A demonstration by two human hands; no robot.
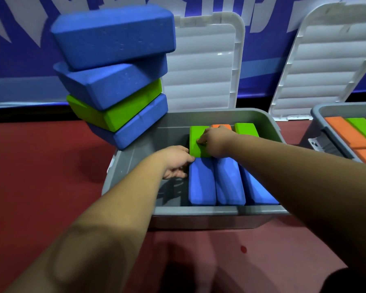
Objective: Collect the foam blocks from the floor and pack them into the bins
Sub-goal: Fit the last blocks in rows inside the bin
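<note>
A grey bin (199,216) stands on the red floor with its white lid (201,66) open behind it. Inside, three blue foam blocks (202,180) stand on edge in the near row, and a green block (195,140), an orange block (221,126) and another green block (246,129) stand in the far row. My right hand (215,142) grips the top of the left green block. My left hand (176,162) touches that block's left side and the nearest blue block. A leaning stack of blue and green blocks (114,81) stands at the bin's far left corner.
A second grey bin (317,112) at the right holds orange and green blocks, with its white lid (330,60) open against the blue wall. The left part of the first bin's floor (148,149) is bare. Red floor lies around both bins.
</note>
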